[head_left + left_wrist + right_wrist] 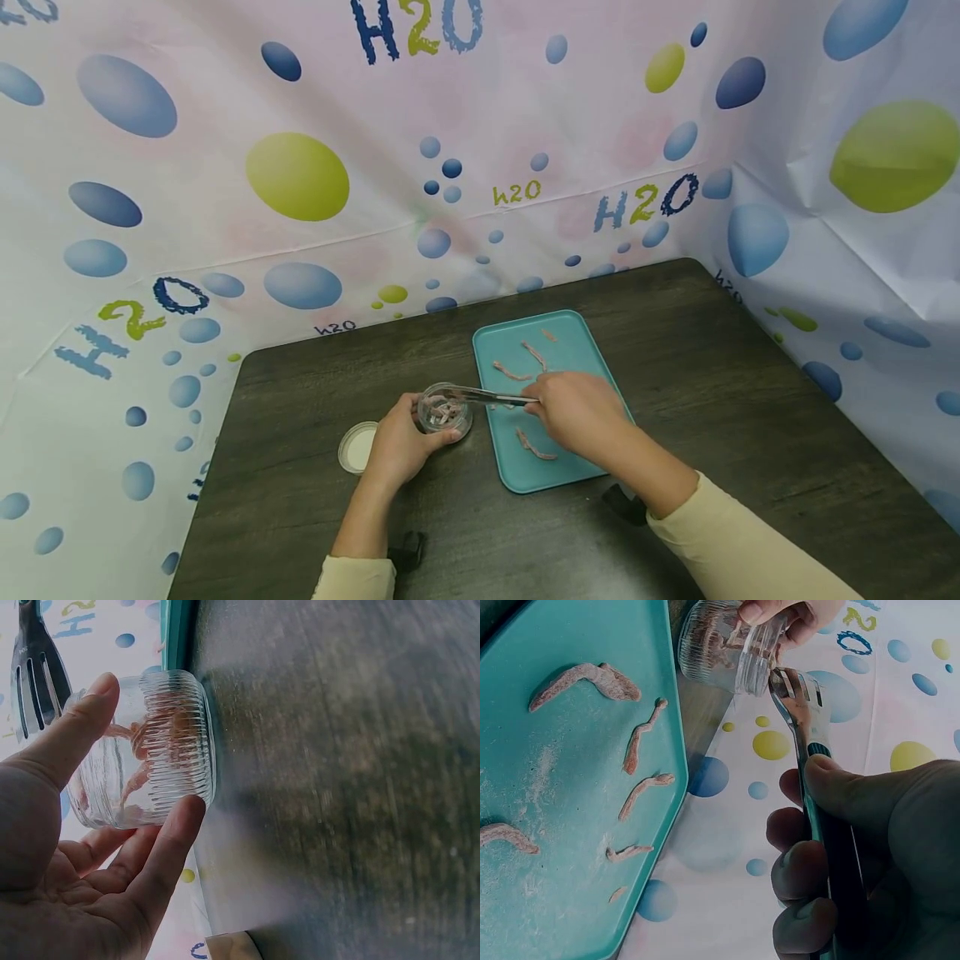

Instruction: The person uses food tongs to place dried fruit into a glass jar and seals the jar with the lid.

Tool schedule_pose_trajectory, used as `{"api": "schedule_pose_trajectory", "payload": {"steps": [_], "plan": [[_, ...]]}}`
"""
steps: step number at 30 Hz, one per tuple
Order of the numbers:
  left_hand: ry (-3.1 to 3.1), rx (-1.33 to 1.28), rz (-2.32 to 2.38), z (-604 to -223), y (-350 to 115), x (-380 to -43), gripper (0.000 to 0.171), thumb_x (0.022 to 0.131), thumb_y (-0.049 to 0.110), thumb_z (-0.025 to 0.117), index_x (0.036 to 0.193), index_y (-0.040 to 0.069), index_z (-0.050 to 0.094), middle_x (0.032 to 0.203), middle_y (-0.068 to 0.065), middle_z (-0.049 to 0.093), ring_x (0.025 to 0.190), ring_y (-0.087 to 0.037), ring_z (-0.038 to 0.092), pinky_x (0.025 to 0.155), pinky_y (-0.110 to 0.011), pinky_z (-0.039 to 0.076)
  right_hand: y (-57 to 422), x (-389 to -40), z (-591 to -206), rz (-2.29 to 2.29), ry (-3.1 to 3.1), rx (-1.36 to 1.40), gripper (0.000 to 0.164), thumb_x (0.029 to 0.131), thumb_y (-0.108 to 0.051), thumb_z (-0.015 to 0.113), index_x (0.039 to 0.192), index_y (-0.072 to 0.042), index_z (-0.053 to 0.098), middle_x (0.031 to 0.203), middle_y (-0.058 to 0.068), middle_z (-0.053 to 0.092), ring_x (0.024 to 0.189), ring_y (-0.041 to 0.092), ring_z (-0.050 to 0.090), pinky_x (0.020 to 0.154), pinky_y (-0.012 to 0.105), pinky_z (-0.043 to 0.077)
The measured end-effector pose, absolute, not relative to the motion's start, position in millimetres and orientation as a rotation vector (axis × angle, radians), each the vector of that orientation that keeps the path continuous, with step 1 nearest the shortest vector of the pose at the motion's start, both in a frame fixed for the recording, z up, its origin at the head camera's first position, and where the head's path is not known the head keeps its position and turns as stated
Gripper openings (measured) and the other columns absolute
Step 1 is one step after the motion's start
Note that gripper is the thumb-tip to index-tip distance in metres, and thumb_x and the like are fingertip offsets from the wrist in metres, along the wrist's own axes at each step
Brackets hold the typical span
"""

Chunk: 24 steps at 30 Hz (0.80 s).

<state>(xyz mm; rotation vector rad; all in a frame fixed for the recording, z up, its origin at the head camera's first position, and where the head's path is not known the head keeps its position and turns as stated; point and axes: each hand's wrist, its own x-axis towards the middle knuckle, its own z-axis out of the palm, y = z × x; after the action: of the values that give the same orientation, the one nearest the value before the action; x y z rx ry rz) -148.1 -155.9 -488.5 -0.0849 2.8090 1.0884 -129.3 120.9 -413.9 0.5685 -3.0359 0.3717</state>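
My left hand grips a ribbed glass jar between thumb and fingers. Pinkish-brown strips lie inside the jar, which stands tilted little, its base near the dark table. In my right hand I hold metal tongs with slotted ends, fingers wrapped round the dark handle. The tongs' tips reach over the jar's mouth. Under the right hand lies a turquoise tray with several twisted, dusty-looking strips on it, such as one near its front.
A round lid with a cream-coloured face lies left of the jar, beside my left hand. The dark wood-grain table extends right of the tray. A wall sheet with coloured dots stands behind and at the sides.
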Motion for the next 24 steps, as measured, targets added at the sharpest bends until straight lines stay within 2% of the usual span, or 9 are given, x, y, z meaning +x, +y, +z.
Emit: {"api": "schedule_pose_trajectory", "payload": {"steps": [10, 13, 20, 24], "plan": [[2.810, -0.087, 1.091, -488.4, -155.5, -148.0, 0.086, 0.085, 0.039, 0.095, 0.152, 0.003, 0.055, 0.142, -0.022, 0.069, 0.131, -0.042, 0.067, 0.103, -0.058, 0.059, 120.4, -130.9, -417.9, 0.398, -3.031, 0.554, 0.029, 0.099, -0.031, 0.081, 0.126, -0.022, 0.083, 0.120, -0.002, 0.083, 0.080, 0.017, 0.076, 0.051, 0.025, 0.049], [2.810, -0.087, 1.094, -488.0, -155.3, -148.0, 0.086, 0.085, 0.038, 0.096, 0.152, 0.003, 0.055, 0.142, -0.022, 0.069, 0.131, -0.042, 0.067, 0.103, -0.058, 0.058, 121.1, -131.3, -417.2, 0.421, -3.047, 0.535, 0.030, 0.099, -0.032, 0.080, 0.127, -0.022, 0.082, 0.122, 0.000, 0.083, 0.083, 0.018, 0.077, 0.054, 0.027, 0.051], [2.813, -0.086, 1.084, -488.4, -155.3, -148.4, 0.086, 0.085, 0.038, 0.096, 0.152, 0.003, 0.055, 0.143, -0.022, 0.068, 0.131, -0.042, 0.067, 0.103, -0.058, 0.059, 124.7, -132.4, -414.9, 0.459, -3.101, 0.447, 0.035, 0.101, -0.032, 0.079, 0.134, -0.022, 0.079, 0.132, 0.005, 0.080, 0.103, 0.025, 0.080, 0.063, 0.033, 0.058], [2.810, -0.087, 1.084, -488.1, -155.3, -148.4, 0.087, 0.085, 0.039, 0.096, 0.152, 0.003, 0.055, 0.142, -0.022, 0.069, 0.132, -0.042, 0.067, 0.103, -0.058, 0.059, 127.2, -132.2, -415.1, 0.466, -3.099, 0.437, 0.036, 0.102, -0.032, 0.078, 0.136, -0.021, 0.078, 0.135, 0.005, 0.078, 0.100, 0.024, 0.080, 0.060, 0.031, 0.055]]}}
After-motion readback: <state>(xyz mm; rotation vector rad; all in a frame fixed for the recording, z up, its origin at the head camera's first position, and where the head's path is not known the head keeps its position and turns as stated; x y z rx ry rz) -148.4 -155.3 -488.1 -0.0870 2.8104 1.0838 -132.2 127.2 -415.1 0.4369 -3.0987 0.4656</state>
